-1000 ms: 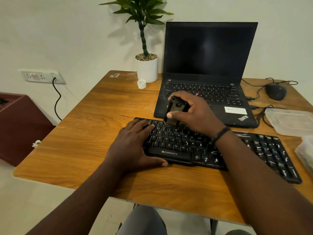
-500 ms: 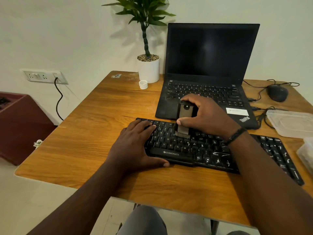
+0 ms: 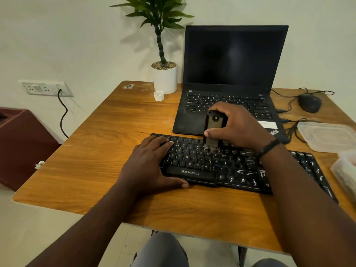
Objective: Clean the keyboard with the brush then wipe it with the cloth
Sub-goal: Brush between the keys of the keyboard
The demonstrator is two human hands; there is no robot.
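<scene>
Head view: wooden bench (image 3: 100, 151) | black Zebronics keyboard (image 3: 221, 166) lies near its front edge | left hand (image 3: 152, 164) rests flat, fingers straight, on the keyboard's left end | right hand (image 3: 238, 128) grips upright cleaning brush (image 3: 212, 132), bristles on the upper key rows

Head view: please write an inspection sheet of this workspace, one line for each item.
Surface: wooden table, worn spot near the far left corner.
Job's things: keyboard lies near the front edge; brush stands upright, bristles on its upper key rows; cloth: nothing seen.
Clutter: laptop open, screen dark; pot plant; small white cap; mouse; plastic boxes at right.
Hands: right hand grips the brush; left hand lies flat on the keyboard's left end.
Cables: several run from the laptop's right side; one black cable hangs from the socket.
Surroundings: pale wall, dark red box on the floor at left.
</scene>
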